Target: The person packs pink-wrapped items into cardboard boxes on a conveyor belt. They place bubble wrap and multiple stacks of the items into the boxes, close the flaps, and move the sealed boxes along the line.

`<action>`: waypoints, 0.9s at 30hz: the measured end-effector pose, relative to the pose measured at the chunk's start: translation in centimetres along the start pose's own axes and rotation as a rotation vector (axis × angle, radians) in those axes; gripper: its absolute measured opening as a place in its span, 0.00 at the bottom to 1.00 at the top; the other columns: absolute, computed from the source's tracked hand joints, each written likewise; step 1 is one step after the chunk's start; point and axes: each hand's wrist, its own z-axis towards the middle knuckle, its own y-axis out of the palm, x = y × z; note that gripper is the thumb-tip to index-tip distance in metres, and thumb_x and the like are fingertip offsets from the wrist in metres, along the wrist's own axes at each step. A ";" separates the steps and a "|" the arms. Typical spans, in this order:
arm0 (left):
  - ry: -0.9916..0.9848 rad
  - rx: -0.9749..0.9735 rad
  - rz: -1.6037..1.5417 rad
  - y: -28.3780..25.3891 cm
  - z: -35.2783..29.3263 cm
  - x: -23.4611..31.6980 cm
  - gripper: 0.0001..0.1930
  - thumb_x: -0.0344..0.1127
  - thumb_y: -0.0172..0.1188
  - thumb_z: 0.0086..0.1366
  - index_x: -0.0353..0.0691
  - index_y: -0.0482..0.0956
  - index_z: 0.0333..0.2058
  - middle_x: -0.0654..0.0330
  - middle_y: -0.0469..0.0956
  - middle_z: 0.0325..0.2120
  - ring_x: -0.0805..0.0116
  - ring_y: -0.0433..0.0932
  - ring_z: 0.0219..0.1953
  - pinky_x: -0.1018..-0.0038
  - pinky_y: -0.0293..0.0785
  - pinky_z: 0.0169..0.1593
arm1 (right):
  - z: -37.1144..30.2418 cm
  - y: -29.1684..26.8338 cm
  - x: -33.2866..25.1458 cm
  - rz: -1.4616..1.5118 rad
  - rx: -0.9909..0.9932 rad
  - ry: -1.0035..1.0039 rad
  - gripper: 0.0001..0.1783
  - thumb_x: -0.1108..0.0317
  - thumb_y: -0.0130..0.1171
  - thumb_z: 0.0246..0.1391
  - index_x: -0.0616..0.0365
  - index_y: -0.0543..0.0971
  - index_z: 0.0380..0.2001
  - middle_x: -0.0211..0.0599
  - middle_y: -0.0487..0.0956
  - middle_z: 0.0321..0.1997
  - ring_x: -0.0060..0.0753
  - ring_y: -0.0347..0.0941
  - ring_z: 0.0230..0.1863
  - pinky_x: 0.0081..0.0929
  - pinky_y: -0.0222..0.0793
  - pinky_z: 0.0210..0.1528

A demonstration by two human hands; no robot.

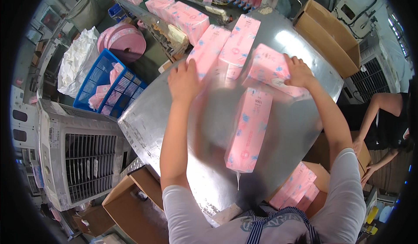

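Pink packs (249,128) — left fingers (192,64) against one, right fingers (288,62) another.

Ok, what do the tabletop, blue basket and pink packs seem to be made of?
Tabletop: probably bare metal, semi-glossy, from its glare and scuffs. Blue basket: likely smooth moulded plastic, given its slotted walls. Pink packs: glossy film wrap, apparently, given one's translucent tail.

Glossy, plastic-wrapped packs (212,45) shine against the left hand (183,80) and right hand (299,72); beneath both, a smooth metal tabletop (289,124) reflects light; beyond the right hand stands a matt cardboard box (320,46).
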 end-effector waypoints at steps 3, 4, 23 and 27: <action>0.118 -0.073 -0.053 -3.2 -8.1 -1.1 0.41 0.49 0.69 0.44 0.45 0.65 0.58 0.52 0.72 0.46 0.51 0.72 0.45 0.59 0.69 0.49 | -5.6 1.7 1.8 0.180 -0.121 0.131 0.61 0.53 0.70 0.36 0.64 0.45 0.67 0.58 0.61 0.60 0.58 0.60 0.61 0.45 0.62 0.60; 0.152 -0.078 -0.082 -4.3 -11.0 -1.4 0.43 0.48 0.69 0.43 0.43 0.64 0.59 0.51 0.72 0.45 0.52 0.73 0.43 0.59 0.70 0.48 | -8.1 3.9 2.0 0.170 -0.088 0.109 0.61 0.50 0.69 0.38 0.64 0.45 0.67 0.60 0.62 0.61 0.60 0.62 0.60 0.45 0.63 0.60; -0.497 -0.608 -1.473 1.9 -21.2 1.2 0.33 0.59 0.43 0.69 0.33 0.67 0.57 0.54 0.74 0.50 0.65 0.73 0.51 0.69 0.69 0.54 | -22.4 17.5 -2.8 1.781 0.186 0.269 0.40 0.38 0.32 0.65 0.64 0.65 0.61 0.43 0.72 0.58 0.35 0.68 0.58 0.30 0.63 0.59; -0.611 -0.571 -1.870 -3.9 -28.9 2.8 0.29 0.52 0.46 0.70 0.37 0.62 0.60 0.57 0.71 0.54 0.65 0.71 0.54 0.66 0.70 0.57 | -32.4 18.8 -4.7 1.837 0.436 0.173 0.30 0.51 0.40 0.67 0.61 0.62 0.64 0.41 0.69 0.61 0.34 0.66 0.60 0.31 0.61 0.62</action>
